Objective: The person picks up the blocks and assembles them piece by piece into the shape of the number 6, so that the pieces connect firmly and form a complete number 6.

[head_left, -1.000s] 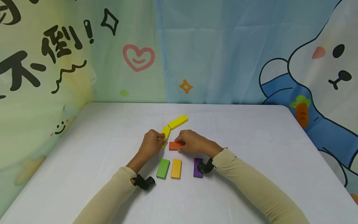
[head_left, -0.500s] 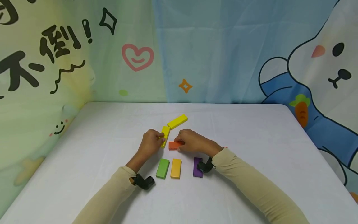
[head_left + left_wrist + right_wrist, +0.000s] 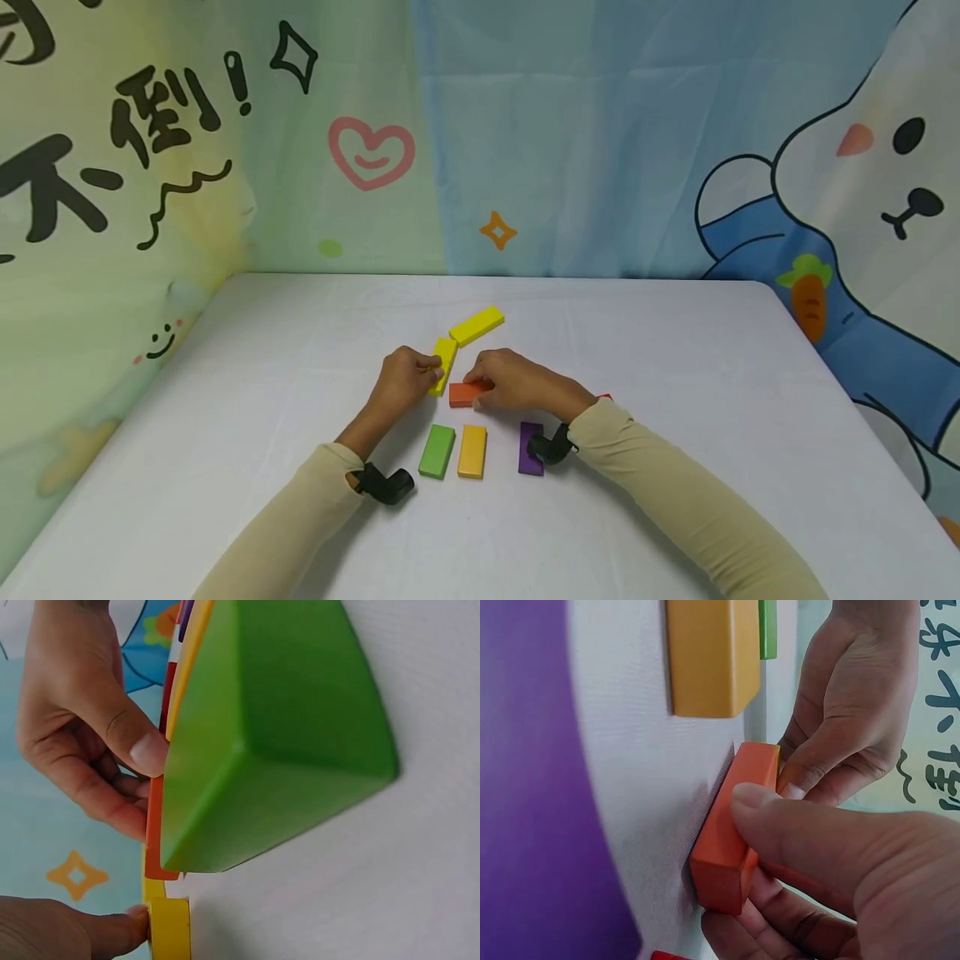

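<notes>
In the head view, my left hand (image 3: pixel 401 381) pinches a yellow block (image 3: pixel 447 353) that lies slanted on the white table. The left wrist view shows the thumb against the end of this yellow block (image 3: pixel 171 930). A second yellow block (image 3: pixel 477 326) lies just behind, angled to the right, with its corner at the first one's far end. My right hand (image 3: pixel 519 383) pinches an orange-red block (image 3: pixel 460 396) lying crosswise, its left end close to the held yellow block. The right wrist view shows the thumb on the near side of the orange-red block (image 3: pixel 724 832), fingers behind.
Nearer the person lie a green block (image 3: pixel 437 452), an orange-yellow block (image 3: pixel 472 452) and a purple block (image 3: pixel 527 460), partly under the right wrist camera. A red piece (image 3: pixel 606 397) shows behind the right wrist. A printed cloth (image 3: pixel 570 167) hangs behind the table.
The orange-red block has shifted slightly left and toward the person, with the right hand on it. The left hand and its yellow block stay nearly in place.
</notes>
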Demonstrator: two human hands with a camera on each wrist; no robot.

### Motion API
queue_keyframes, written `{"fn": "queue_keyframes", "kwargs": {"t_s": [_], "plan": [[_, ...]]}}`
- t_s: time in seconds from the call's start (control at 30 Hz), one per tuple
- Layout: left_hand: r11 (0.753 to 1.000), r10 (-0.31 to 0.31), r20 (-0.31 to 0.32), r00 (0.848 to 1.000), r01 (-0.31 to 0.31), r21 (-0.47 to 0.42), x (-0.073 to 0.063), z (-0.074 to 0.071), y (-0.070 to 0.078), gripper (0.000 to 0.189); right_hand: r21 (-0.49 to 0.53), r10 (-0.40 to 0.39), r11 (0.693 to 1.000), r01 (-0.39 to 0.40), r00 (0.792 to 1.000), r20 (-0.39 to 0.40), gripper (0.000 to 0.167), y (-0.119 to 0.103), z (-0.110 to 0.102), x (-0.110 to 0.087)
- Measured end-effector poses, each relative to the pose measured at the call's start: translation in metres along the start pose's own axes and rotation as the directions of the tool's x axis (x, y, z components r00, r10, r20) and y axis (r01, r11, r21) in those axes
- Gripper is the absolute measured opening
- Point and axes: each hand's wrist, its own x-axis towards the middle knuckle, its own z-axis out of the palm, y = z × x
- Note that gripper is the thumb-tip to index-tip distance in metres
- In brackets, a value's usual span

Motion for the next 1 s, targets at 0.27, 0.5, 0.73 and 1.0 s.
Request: {"fn": "queue_keyframes", "kwargs": {"t_s": [0.27, 0.5, 0.73, 1.0], "plan": [[1.000, -0.017, 0.009, 1.000, 0.017, 0.007, -0.001, -0.001, 0.003, 0.028, -0.003, -0.027, 1.000, 0.027, 0.999, 0.020, 0.035, -0.005, 0.003, 0.002], [1.000, -0.025, -0.001, 1.000, 0.025, 0.006, 0.001, 0.000, 0.002, 0.028, -0.024, -0.025, 0.999, 0.026, 0.999, 0.032, 0.035, -0.009, 0.004, 0.003], [1.000, -0.016, -0.005, 1.000, 0.016, -0.008, 0.001, 0.001, 0.001, 0.027, -0.033, 0.013, 0.999, -0.012, 0.999, 0.035, 0.036, -0.011, 0.005, 0.004], [0.999, -0.025, -0.005, 1.000, 0.025, -0.023, -0.001, 0.001, 0.001, 0.026, 0.000, 0.021, 1.000, -0.021, 0.999, 0.029, 0.037, -0.012, 0.005, 0.002]]}}
